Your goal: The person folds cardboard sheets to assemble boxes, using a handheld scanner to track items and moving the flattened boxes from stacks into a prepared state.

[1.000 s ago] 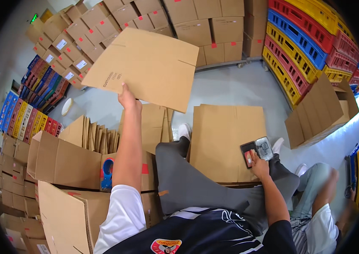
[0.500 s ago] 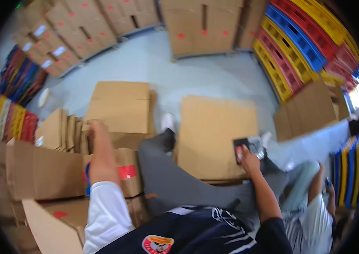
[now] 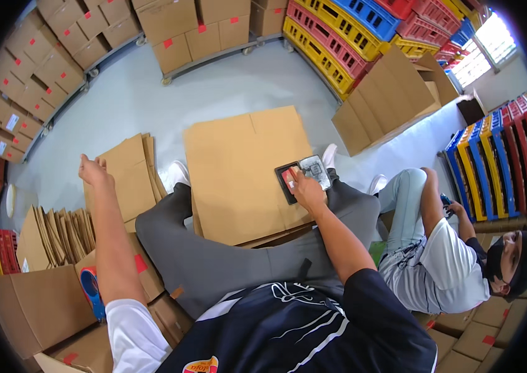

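Note:
My right hand point(image 3: 306, 188) is closed round a small red stamp point(image 3: 289, 178), lowered onto a black stamp pad point(image 3: 286, 196) whose pale lid point(image 3: 315, 169) stands open. The pad rests on the right edge of a stack of flat cardboard sheets point(image 3: 245, 168) between my legs. My left hand point(image 3: 94, 171) is held out at the left edge of another pile of flat cardboard point(image 3: 123, 177). Its fingers are curled in, and I see nothing in them. Whether it touches the pile I cannot tell.
Below my left arm, a blue tape dispenser point(image 3: 92, 292) sits by cardboard boxes point(image 3: 39, 304). Upright folded cartons point(image 3: 58, 236) stand behind them. A co-worker point(image 3: 444, 261) sits close at my right. Loaded trolleys point(image 3: 207, 50) and coloured crates point(image 3: 332, 43) line the back.
The view has swung right, bringing the co-worker further into sight. My left hand's fingers have curled in near the left pile. My right hand stays at the stamp pad.

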The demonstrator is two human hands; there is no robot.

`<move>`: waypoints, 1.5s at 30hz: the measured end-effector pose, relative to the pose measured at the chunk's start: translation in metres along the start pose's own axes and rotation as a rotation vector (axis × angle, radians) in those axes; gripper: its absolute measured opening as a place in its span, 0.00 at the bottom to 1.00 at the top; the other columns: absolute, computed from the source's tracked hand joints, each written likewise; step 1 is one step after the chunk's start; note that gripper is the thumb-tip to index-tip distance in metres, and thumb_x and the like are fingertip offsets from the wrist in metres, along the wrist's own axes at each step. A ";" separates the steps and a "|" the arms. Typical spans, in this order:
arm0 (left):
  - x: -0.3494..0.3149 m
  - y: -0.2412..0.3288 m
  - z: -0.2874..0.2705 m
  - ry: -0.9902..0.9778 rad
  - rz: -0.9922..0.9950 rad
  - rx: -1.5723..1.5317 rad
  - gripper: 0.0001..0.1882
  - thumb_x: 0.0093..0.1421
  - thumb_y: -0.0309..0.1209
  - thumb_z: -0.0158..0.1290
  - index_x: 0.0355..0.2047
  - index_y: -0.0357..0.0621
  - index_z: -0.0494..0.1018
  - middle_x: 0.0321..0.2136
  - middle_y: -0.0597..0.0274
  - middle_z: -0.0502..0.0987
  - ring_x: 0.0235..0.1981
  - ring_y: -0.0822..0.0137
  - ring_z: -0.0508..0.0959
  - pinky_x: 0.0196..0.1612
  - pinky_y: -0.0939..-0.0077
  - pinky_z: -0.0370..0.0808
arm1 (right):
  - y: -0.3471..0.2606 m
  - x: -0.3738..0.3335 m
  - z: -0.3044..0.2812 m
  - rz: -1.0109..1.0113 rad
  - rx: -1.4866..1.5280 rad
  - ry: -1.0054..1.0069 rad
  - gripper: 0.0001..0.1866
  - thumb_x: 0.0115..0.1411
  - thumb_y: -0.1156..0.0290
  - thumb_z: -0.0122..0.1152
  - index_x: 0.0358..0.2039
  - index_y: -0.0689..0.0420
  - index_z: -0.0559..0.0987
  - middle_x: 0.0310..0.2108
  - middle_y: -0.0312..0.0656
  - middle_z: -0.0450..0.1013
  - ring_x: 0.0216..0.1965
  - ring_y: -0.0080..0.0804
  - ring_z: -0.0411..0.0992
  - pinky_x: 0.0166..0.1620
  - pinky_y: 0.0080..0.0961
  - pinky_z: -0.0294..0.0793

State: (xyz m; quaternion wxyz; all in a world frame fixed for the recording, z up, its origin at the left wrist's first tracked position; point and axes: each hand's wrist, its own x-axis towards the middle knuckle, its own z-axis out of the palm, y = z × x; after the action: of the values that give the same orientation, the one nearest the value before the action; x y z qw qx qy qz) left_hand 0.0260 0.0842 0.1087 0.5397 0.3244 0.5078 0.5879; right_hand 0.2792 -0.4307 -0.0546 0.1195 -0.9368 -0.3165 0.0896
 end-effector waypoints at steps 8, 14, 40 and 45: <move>-0.071 -0.090 0.005 -0.277 -0.064 0.308 0.18 0.65 0.36 0.54 0.49 0.38 0.66 0.35 0.59 0.70 0.31 0.70 0.72 0.31 0.74 0.75 | -0.038 0.024 -0.027 0.027 0.079 0.096 0.21 0.62 0.63 0.55 0.53 0.59 0.73 0.28 0.59 0.78 0.31 0.57 0.79 0.36 0.51 0.78; -0.120 -0.179 -0.014 -0.835 -0.271 0.590 0.28 0.63 0.37 0.59 0.60 0.44 0.63 0.45 0.56 0.73 0.38 0.67 0.75 0.39 0.72 0.76 | -0.019 0.003 -0.005 0.021 -0.012 -0.159 0.27 0.71 0.48 0.37 0.44 0.55 0.79 0.34 0.53 0.80 0.33 0.50 0.80 0.37 0.47 0.78; -0.193 -0.198 -0.033 -1.390 0.603 1.570 0.42 0.50 0.36 0.66 0.63 0.36 0.61 0.66 0.42 0.57 0.63 0.38 0.61 0.65 0.52 0.63 | -0.022 -0.016 0.005 0.086 0.242 0.023 0.23 0.58 0.70 0.51 0.49 0.75 0.70 0.28 0.58 0.78 0.29 0.57 0.79 0.32 0.48 0.78; -0.195 -0.196 -0.033 -1.384 0.612 1.575 0.41 0.51 0.36 0.65 0.62 0.36 0.62 0.65 0.41 0.58 0.62 0.38 0.62 0.64 0.51 0.64 | -0.023 -0.017 0.000 0.086 0.230 -0.011 0.20 0.59 0.68 0.53 0.45 0.74 0.72 0.30 0.59 0.79 0.32 0.55 0.79 0.33 0.47 0.78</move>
State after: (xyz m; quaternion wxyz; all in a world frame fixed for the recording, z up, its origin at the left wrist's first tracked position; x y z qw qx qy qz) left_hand 0.0958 -0.1311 -0.0534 0.1804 0.9517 0.2262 -0.1023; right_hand 0.2527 -0.4235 -0.0466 0.2206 -0.9291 -0.2642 0.1356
